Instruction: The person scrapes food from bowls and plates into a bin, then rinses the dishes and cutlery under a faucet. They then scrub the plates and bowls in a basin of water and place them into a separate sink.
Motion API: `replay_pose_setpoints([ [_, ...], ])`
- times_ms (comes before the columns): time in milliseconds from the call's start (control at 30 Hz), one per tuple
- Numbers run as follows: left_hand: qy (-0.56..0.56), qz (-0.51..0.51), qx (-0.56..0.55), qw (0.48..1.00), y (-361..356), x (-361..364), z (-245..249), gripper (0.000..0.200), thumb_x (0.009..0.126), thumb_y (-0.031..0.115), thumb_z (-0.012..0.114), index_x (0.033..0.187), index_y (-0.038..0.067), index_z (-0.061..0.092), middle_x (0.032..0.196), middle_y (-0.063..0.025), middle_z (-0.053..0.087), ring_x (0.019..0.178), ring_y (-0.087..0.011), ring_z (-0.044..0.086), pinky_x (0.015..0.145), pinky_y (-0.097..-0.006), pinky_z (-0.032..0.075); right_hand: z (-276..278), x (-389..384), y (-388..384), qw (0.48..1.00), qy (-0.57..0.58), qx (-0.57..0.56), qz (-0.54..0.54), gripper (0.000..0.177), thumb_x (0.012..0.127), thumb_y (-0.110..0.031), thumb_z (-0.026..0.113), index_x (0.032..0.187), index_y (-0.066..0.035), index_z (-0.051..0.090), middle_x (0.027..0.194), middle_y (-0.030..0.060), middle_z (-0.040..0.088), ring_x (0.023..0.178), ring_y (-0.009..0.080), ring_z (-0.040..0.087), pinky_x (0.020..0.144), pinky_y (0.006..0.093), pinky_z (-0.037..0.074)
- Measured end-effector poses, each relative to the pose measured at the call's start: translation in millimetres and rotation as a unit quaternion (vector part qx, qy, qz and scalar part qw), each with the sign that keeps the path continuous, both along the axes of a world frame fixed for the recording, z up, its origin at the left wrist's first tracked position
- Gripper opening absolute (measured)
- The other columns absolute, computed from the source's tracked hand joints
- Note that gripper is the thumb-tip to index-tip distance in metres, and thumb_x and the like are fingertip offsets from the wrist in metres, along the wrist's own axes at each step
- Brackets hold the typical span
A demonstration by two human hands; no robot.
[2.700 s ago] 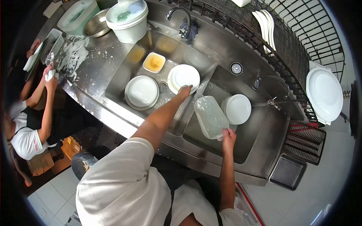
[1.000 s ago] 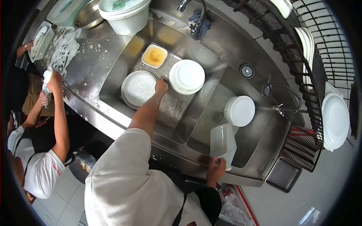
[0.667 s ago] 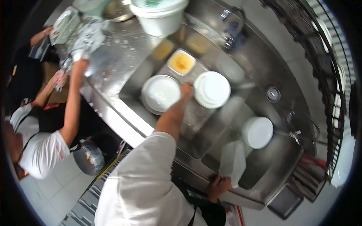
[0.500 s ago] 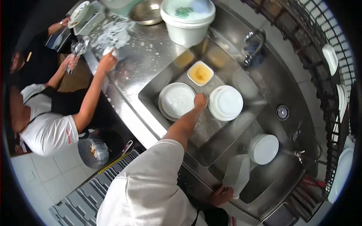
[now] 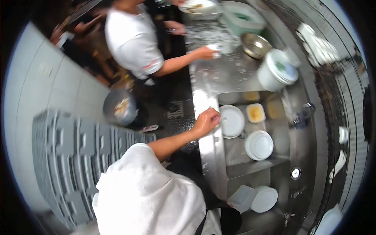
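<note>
My left hand [image 5: 207, 120] is closed, fingers curled in, above the sink's metal front edge; whatever it may hold is hidden. Just right of it, white plates [image 5: 232, 122] are stacked in the sink basin. Beside them are a small square white dish [image 5: 255, 113] with yellow liquid and a stack of white bowls [image 5: 259, 145]. My right hand is out of view. Where it was, a translucent plastic container [image 5: 242, 198] lies tilted in the lower basin, against a round stack of white dishes [image 5: 264, 199].
A co-worker's hand [image 5: 205, 52] presses a white wad on the foamy counter [image 5: 209, 33]. Farther right are a metal bowl [image 5: 255, 45] and white bucket [image 5: 276, 70]. Grey stacked crates [image 5: 66, 156] and a lined bin [image 5: 120, 107] stand left. The faucet [image 5: 304, 115] is at the sink's back.
My view has turned left. My left hand has drawn back from between the dishes to the sink's front edge. My right hand, earlier at the plastic container, has left view.
</note>
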State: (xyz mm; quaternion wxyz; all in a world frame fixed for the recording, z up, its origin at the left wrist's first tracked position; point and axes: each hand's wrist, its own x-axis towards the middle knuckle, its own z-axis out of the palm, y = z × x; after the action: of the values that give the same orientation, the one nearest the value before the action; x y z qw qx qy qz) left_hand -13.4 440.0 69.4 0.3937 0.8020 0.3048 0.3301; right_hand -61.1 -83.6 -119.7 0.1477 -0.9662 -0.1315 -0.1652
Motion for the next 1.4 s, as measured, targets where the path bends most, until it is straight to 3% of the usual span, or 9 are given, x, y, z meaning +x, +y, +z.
replay_pose_setpoints([
  [233,0.016,0.466,0.116,0.877,134,-250,-46,0.009,0.078,0.007,0.060,0.076,0.004,0.069,0.078,-0.0166,0.067,0.073,-0.0350,0.066,0.070,-0.0439,0.053,-7,14,-14,0.994,-0.008,0.029,0.104,0.025,0.090,-0.024,0.063,0.097,0.001,0.061,0.092,0.0193,0.062,0.085,0.0393,0.060,0.075,0.0482,0.048],
  [333,0.008,0.754,-0.056,0.655,195,-344,-65,0.039,0.084,0.016,0.061,0.121,0.002,0.060,0.115,-0.0231,0.066,0.108,-0.0396,0.064,0.092,-0.0454,0.049,-22,18,-17,0.991,-0.015,0.064,0.115,0.024,0.089,-0.021,0.063,0.098,0.001,0.061,0.093,0.0198,0.063,0.086,0.0395,0.061,0.076,0.0478,0.049],
  [600,0.188,0.552,-0.199,0.788,127,-398,-169,0.036,0.084,0.032,0.060,0.103,0.003,0.070,0.109,-0.0258,0.067,0.106,-0.0457,0.062,0.093,-0.0519,0.049,-57,24,-34,0.987,-0.017,0.136,0.085,0.022,0.087,-0.015,0.064,0.101,0.002,0.061,0.094,0.0213,0.063,0.088,0.0401,0.062,0.078,0.0467,0.050],
  [667,0.543,0.236,0.017,0.806,113,-424,-254,0.028,0.086,0.030,0.058,0.092,0.008,0.075,0.098,-0.0208,0.071,0.096,-0.0393,0.068,0.084,-0.0508,0.053,37,3,-3,0.984,0.070,0.155,0.051,0.024,0.086,-0.010,0.063,0.106,0.003,0.060,0.099,0.0222,0.063,0.093,0.0400,0.062,0.083,0.0458,0.050],
  [733,0.387,0.231,-0.081,0.889,48,-426,-246,0.028,0.086,0.029,0.056,0.093,0.011,0.077,0.096,-0.0195,0.071,0.086,-0.0362,0.070,0.074,-0.0473,0.056,90,-14,27,0.970,0.116,0.204,-0.059,0.028,0.087,-0.006,0.063,0.112,0.004,0.058,0.107,0.0226,0.062,0.102,0.0395,0.061,0.090,0.0440,0.049],
  [767,0.331,0.348,-0.271,0.834,15,-414,-223,0.029,0.084,0.025,0.056,0.093,0.008,0.077,0.100,-0.0201,0.071,0.089,-0.0369,0.070,0.076,-0.0471,0.056,89,-15,23,0.964,0.115,0.229,-0.069,0.027,0.086,-0.006,0.064,0.111,0.004,0.059,0.107,0.0220,0.063,0.102,0.0392,0.061,0.090,0.0436,0.049],
  [967,0.622,-0.223,0.084,0.745,-37,-483,-243,0.015,0.074,0.011,0.069,0.085,0.001,0.072,0.087,-0.0196,0.072,0.081,-0.0321,0.072,0.073,-0.0437,0.058,77,-8,23,0.973,0.067,0.212,-0.069,0.025,0.082,-0.009,0.067,0.104,0.000,0.064,0.102,0.0192,0.066,0.097,0.0384,0.063,0.086,0.0441,0.050],
  [1067,0.368,0.113,-0.397,0.833,-33,-497,-276,0.013,0.077,0.008,0.066,0.087,0.000,0.070,0.079,-0.0150,0.070,0.067,-0.0283,0.069,0.061,-0.0429,0.058,93,-13,24,0.973,0.054,0.213,-0.065,0.022,0.081,-0.011,0.065,0.101,-0.003,0.065,0.100,0.0178,0.067,0.095,0.0385,0.063,0.084,0.0452,0.050],
  [1400,0.272,0.019,-0.461,0.844,-15,-415,-222,0.012,0.094,0.013,0.057,0.090,0.003,0.062,0.068,-0.0075,0.059,0.055,-0.0206,0.061,0.044,-0.0374,0.049,113,-19,31,0.982,0.063,0.152,-0.095,0.018,0.083,-0.017,0.066,0.096,-0.004,0.065,0.097,0.0155,0.067,0.095,0.0369,0.063,0.084,0.0470,0.049],
])
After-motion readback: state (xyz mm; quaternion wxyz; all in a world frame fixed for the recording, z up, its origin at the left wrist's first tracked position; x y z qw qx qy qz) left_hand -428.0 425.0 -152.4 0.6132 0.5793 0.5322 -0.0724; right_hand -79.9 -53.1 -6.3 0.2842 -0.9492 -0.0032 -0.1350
